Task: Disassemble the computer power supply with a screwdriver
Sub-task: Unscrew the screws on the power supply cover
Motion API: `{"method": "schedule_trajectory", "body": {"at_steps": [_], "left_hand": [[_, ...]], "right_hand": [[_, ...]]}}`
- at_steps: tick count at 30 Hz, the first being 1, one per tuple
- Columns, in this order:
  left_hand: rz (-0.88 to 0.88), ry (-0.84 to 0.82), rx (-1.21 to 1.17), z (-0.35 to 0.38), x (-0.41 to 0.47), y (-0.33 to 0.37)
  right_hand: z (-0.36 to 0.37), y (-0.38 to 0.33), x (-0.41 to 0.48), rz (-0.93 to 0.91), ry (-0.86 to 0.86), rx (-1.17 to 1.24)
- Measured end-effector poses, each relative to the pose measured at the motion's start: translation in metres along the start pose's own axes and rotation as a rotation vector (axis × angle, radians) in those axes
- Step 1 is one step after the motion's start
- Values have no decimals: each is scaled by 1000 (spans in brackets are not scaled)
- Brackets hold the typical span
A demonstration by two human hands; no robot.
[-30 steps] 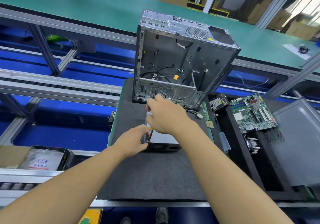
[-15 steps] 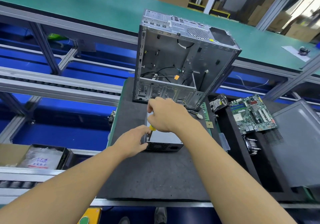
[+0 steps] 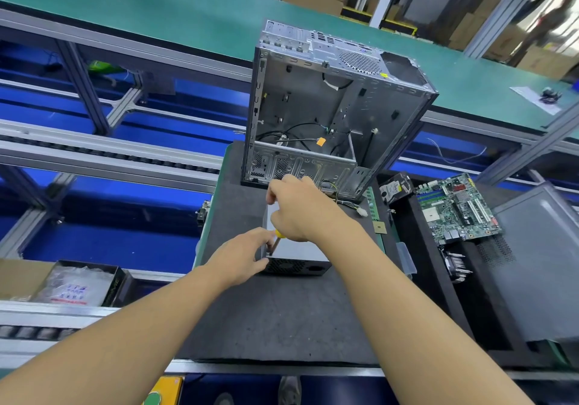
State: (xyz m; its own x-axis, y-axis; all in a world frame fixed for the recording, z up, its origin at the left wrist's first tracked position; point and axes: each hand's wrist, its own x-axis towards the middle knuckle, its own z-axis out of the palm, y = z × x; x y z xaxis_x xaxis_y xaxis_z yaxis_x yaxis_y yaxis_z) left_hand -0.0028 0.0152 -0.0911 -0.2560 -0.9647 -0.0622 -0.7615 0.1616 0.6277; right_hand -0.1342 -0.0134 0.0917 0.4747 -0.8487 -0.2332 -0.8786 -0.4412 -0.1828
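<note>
Power supply (image 3: 297,252) lies flat on the dark desk (image 3: 282,310) before the open case (image 3: 329,116), long axis running away, vented end nearest. Right grip (image 3: 300,209), arm stretched forward, curls round the screwdriver (image 3: 275,243), shaft nearly upright, tip at the supply's near-left corner. Left grip (image 3: 241,257) pinches that corner.

A: Fig. 1. Is any print legible?
B: None. Blue and red characters on the plastic bag (image 3: 72,285) in the black box (image 3: 120,282), and the hard drive (image 3: 395,189) label, are too blurred to read.
</note>
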Motion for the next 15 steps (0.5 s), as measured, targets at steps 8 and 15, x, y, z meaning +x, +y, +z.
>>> {"method": "schedule_trajectory", "body": {"at_steps": [8,15], "left_hand": [[4,-3,14,-1,-2,2],[-4,20,7,0,-2,3]], "right_hand": [[6,-1,0,-30,120,-52],[1,-5,-3,-34,-2,86]]}}
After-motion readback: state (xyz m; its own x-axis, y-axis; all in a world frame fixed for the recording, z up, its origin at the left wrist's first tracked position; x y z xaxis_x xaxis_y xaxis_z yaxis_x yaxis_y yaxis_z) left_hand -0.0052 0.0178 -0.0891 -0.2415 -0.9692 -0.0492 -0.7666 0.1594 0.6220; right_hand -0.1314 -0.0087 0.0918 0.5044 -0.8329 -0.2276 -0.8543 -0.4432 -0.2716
